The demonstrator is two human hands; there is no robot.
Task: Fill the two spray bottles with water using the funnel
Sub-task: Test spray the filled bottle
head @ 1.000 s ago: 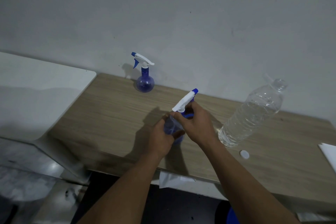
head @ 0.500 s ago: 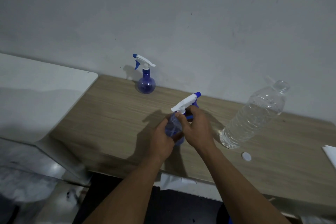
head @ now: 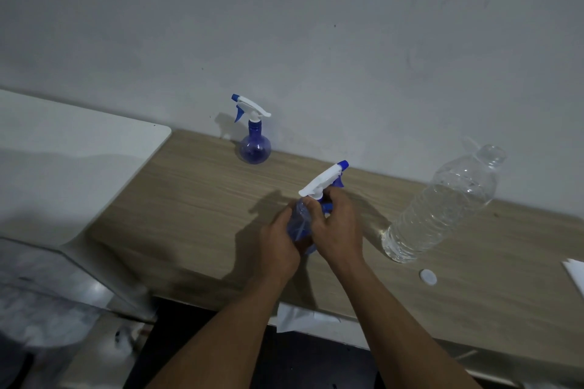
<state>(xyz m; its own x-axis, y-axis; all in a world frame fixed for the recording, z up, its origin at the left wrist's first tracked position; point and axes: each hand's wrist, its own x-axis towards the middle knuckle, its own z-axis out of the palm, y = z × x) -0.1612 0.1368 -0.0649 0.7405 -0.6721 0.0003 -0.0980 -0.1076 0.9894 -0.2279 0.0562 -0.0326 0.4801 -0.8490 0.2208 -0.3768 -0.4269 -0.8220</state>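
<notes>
Spray bottle near the tabletop's front edge: left hand grips its body, and my right hand, gripping the sprayer head, has turned it slightly. I judge it is being unscrewed.

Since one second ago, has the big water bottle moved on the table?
No. The water bottle stands as before, with the same gap to the white cap beside its base.
</notes>
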